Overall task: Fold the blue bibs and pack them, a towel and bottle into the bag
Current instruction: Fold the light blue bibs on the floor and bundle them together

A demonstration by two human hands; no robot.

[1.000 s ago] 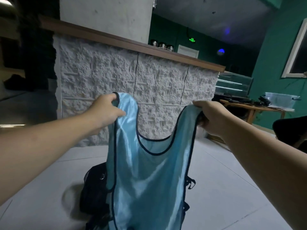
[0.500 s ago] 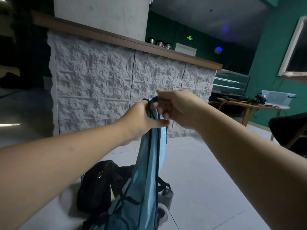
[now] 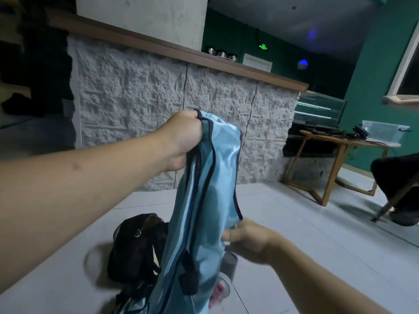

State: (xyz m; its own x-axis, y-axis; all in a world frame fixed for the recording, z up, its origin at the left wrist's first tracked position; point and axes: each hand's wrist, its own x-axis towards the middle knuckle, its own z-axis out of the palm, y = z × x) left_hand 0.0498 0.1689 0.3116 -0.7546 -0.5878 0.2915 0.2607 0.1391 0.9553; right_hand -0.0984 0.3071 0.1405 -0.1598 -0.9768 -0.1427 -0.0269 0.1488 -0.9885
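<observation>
Left hand [image 3: 186, 134] grips bib [image 3: 204, 200] top edges; right hand [image 3: 247, 240] pinches lower edge above bag [image 3: 136, 248].

two bare forearms enter from the lower corners of the head view, one from the left edge and one from the bottom right. neither arm shows a sleeve, cuff, watch, band or glove; both are uncovered as far as the frame reaches. the left forearm [image 3: 74, 177] is broad in the wide-angle lens and carries a small dark mark on its upper side, roughly midway along. the left hand [image 3: 183, 141] wears no ring that can be seen. the right hand [image 3: 249, 239] is blurred, a pale fingernail just visible at one fingertip; the right forearm [image 3: 322, 284] is plain and unmarked.
</observation>
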